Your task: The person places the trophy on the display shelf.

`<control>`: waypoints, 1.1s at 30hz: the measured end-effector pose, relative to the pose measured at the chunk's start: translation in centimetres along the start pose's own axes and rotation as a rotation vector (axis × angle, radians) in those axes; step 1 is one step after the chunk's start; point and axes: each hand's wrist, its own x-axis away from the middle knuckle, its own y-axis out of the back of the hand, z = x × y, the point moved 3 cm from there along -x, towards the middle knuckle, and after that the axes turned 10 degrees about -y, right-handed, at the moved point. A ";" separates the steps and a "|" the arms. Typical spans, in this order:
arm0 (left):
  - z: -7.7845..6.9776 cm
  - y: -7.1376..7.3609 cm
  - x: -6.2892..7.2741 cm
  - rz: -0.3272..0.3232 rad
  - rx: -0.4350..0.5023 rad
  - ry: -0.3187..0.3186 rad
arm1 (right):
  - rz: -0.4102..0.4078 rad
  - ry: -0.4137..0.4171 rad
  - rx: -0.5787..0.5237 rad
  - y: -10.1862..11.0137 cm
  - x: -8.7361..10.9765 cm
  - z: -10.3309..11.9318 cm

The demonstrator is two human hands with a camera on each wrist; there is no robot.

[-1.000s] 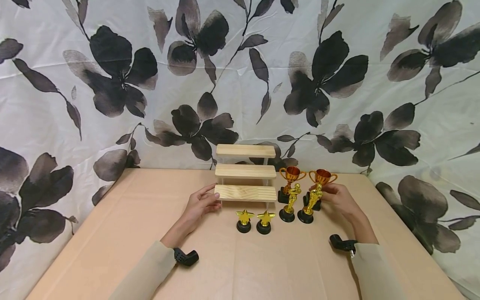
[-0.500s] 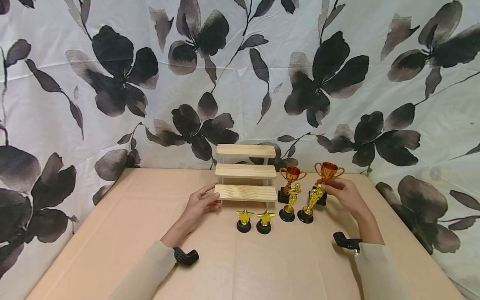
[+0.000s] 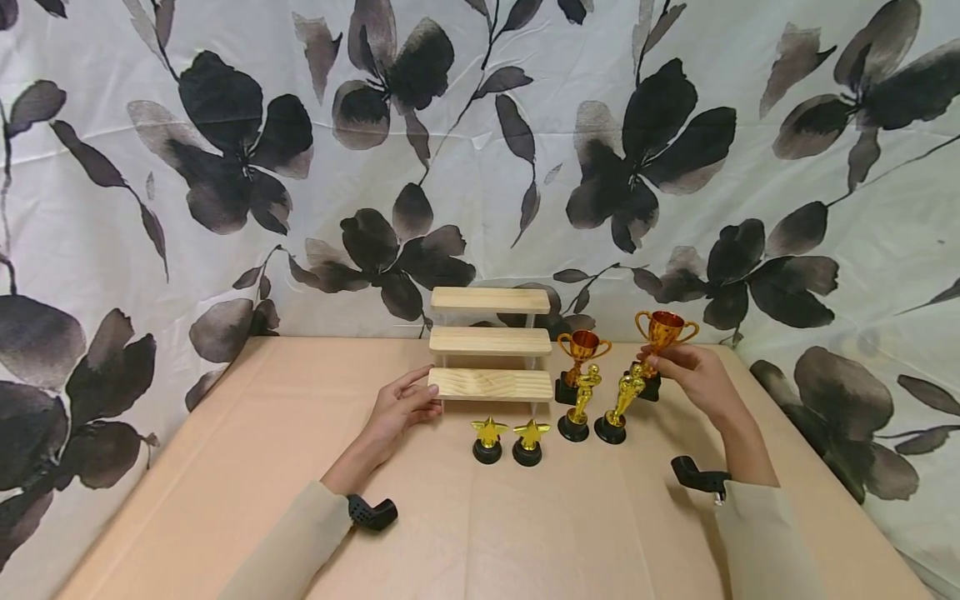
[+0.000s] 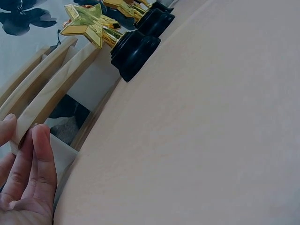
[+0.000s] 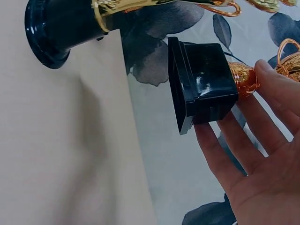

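Observation:
My left hand point(image 3: 402, 408) pinches the left end of the lowest step of a three-tier wooden display stand point(image 3: 491, 385), thumb above and fingers beneath in the left wrist view. My right hand point(image 3: 697, 382) holds a copper-gold trophy cup point(image 3: 664, 332) by its stem. In the right wrist view the cup's square black base point(image 5: 206, 79) is up off the table, its hollow underside partly showing. Another trophy cup point(image 3: 583, 348) stands by the stand's right side. Two golden figure trophies point(image 3: 581, 400) stand in front of the cups, the right one overlapping the held cup's base in the head view.
Two small star trophies point(image 3: 487, 442) with round black bases stand before the lowest step. A floral cloth point(image 3: 480, 167) hangs behind the tan table point(image 3: 555, 525). Each wrist wears a black camera mount point(image 3: 372, 514).
My right hand has lifted the trophy cup and carried it up and to the right, away from the other cup. The left hand stays on the display stand.

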 end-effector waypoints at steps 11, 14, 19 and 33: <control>0.0 0.0 0.1 0.000 0.010 -0.004 | -0.057 0.020 -0.040 0.7 0.4 1.5; -0.1 -0.1 0.1 0.001 0.007 -0.002 | -0.064 0.038 -0.039 0.8 0.5 2.2; -0.2 0.0 0.1 -0.004 0.002 0.000 | -0.082 0.069 -0.025 0.8 0.6 3.4; -0.3 0.1 0.4 0.003 0.005 0.006 | -0.192 0.074 0.029 0.9 1.8 5.9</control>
